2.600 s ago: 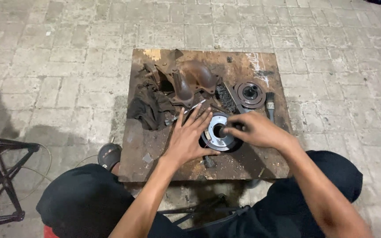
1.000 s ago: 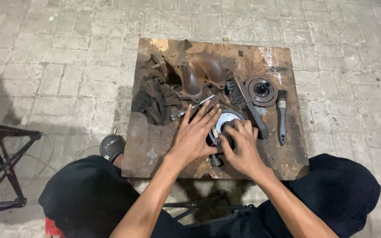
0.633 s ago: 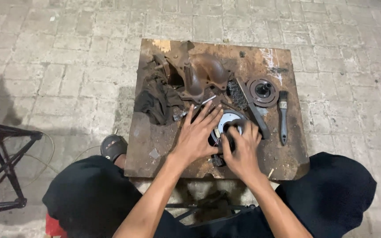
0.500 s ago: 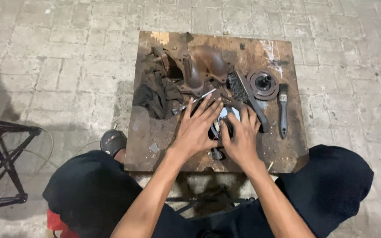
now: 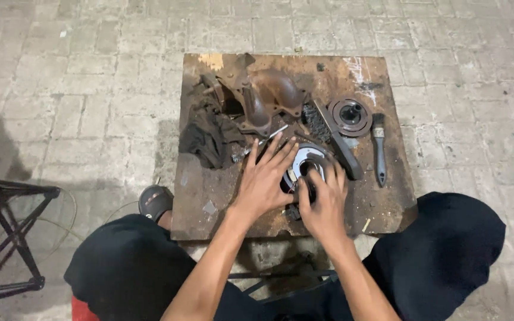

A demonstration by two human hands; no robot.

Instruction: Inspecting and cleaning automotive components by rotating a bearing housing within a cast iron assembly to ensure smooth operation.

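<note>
A: Right, we're seating the round metal disc [image 5: 310, 161] mid-board on the table [image 5: 209, 196]. Left hand [image 5: 264, 178] lies flat and spread on its left rim; right hand [image 5: 323, 202] curls over the hub, gripping there.

B: Next calls for steady pressure, disc level. Versus a moment ago, camera only shifted; hands unchanged.

Dim, warm artificial light from above, soft shadow on the paved floor [image 5: 60, 137] at far left, dull glare on the silver disc [image 5: 310, 157], slight softness, mild blur toward frame edges
</note>
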